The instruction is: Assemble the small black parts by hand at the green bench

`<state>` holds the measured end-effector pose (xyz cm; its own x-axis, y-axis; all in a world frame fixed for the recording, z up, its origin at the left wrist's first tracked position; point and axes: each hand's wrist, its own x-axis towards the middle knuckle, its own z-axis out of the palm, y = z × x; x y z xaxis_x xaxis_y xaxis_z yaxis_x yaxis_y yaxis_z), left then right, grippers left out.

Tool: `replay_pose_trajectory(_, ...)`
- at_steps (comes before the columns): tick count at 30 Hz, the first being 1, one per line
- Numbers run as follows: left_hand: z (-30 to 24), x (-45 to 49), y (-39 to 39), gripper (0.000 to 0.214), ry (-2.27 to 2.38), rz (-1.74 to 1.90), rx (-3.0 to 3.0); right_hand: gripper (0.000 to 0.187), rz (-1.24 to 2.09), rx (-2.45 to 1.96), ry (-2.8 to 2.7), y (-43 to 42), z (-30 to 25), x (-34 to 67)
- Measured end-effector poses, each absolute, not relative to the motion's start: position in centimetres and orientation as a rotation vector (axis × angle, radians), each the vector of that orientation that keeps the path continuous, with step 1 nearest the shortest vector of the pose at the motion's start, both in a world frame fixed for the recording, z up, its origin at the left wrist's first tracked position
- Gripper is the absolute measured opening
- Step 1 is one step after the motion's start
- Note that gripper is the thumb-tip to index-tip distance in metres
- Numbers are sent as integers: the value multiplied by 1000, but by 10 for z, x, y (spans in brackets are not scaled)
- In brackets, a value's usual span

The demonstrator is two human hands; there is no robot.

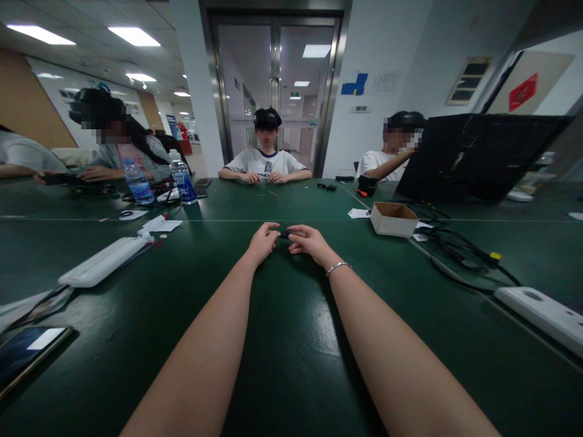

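Both my arms reach forward over the green tabletop (282, 340). Between my fingertips is a small black object (285, 234), too small and too covered to name. My left hand (263, 244) grips its left end with thumb and fingers. From the other side my right hand (312, 243) pinches its right end, with the fingers curled. A silver bracelet (338, 267) circles my right wrist. Parts of the black object are hidden behind the fingers.
To the right lie an open cardboard box (394, 229), black cables (460, 252) and a white power strip (542, 315). On the left are a white case (102, 262), a phone (31, 355) and water bottles (183, 182). A person (266, 164) sits opposite; others sit at both sides.
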<state>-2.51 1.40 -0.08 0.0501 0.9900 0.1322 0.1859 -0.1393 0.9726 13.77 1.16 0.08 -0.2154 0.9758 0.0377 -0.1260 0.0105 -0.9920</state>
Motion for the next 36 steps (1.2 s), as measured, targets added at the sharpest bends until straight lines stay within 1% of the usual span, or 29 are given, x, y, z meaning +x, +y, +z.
replay_pose_trajectory(5, -2, -25, 15, 28, 1228, 1143, 1494, 21, 1402, -984, -1291, 12, 1, 137)
replay_pose_trajectory(9, -6, -26, 17, 24, 1210, 1164, 1507, 20, 1403, -990, -1283, 11, 1, 137)
replay_pose_trajectory(25, -7, -26, 18, 27, 1228, 1124, 1529, 19, 1398, -989, -1304, 11, 1, 138)
replay_pose_trajectory(30, -6, -27, 15, 28, 1239, 1164, 1555, 14, 1391, -1037, -1283, 13, 0, 137)
replay_pose_trajectory(32, -5, -27, 14, 28, 1233, 1170, 1551, 5, 1386, -1076, -1311, 15, 0, 137)
replay_pose_trajectory(33, -4, -26, 14, 28, 1225, 1165, 1545, 9, 1375, -1104, -1342, 15, 1, 136)
replay_pose_trajectory(36, -1, -26, 13, 25, 1178, 1120, 1523, 40, 1296, -1203, -1469, 17, 3, 133)
